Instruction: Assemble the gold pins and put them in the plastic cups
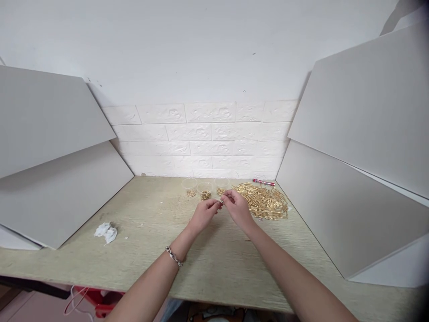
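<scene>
My left hand (205, 212) and my right hand (236, 206) meet over the middle of the table, fingertips pinched close together. Between them is something tiny, too small to name. Just beyond the hands stand three clear round cups: a left cup (189, 184), a middle cup (204, 187) and a right cup (221, 183), each with small gold-coloured pieces inside. To the right of my right hand lies a spread pile of thin gold-coloured sticks (264, 202).
A red pen-like tube (263, 182) lies behind the pile. Crumpled white tissue (106, 232) rests on the table (140, 264) at left. Grey panels (87, 188) (348, 210) flank both sides, and a white brick-patterned wall (211, 134) closes the back.
</scene>
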Motion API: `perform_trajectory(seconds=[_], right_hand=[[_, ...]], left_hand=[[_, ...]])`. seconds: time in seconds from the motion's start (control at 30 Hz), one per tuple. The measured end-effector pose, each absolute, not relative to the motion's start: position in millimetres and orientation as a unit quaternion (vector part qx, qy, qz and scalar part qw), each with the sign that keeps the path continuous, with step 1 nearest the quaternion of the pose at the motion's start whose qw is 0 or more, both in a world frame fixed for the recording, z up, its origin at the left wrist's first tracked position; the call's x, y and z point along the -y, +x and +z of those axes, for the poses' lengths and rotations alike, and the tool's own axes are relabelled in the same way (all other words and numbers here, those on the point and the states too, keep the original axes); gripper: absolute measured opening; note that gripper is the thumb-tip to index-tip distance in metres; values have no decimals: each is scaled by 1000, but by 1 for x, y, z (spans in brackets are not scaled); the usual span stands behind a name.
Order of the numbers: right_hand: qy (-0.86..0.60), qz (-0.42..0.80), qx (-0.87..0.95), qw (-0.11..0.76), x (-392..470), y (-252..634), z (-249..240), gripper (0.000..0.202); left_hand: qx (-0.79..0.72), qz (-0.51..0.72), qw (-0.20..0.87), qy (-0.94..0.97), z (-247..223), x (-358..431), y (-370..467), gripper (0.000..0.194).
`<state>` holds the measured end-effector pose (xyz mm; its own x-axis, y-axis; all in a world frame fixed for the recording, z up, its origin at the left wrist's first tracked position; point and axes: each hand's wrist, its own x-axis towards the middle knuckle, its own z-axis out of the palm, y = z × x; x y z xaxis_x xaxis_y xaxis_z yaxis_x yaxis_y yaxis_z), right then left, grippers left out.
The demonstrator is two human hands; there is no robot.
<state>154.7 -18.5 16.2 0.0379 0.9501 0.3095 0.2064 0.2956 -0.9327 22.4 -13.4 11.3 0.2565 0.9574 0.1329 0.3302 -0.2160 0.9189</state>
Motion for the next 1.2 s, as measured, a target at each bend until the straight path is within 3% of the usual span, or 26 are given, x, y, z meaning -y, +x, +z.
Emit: perform_trajectory(seconds=[0.27, 0.53, 0.93, 1.2], right_hand=[[-488, 317, 616, 531, 21, 153, 16, 14], [-491, 292, 628, 528, 22, 153, 16, 16], [-508, 276, 648, 495, 19, 153, 12, 16], [-511, 293, 626, 511, 21, 153, 15, 16]], left_hand=[[-488, 385, 350, 700, 6, 10, 18, 36], [-510, 413, 302, 691, 10, 10, 17, 30], [-473, 444, 447, 616, 21, 14, 20, 27], [-453, 435, 486, 607, 18, 12, 20, 27]])
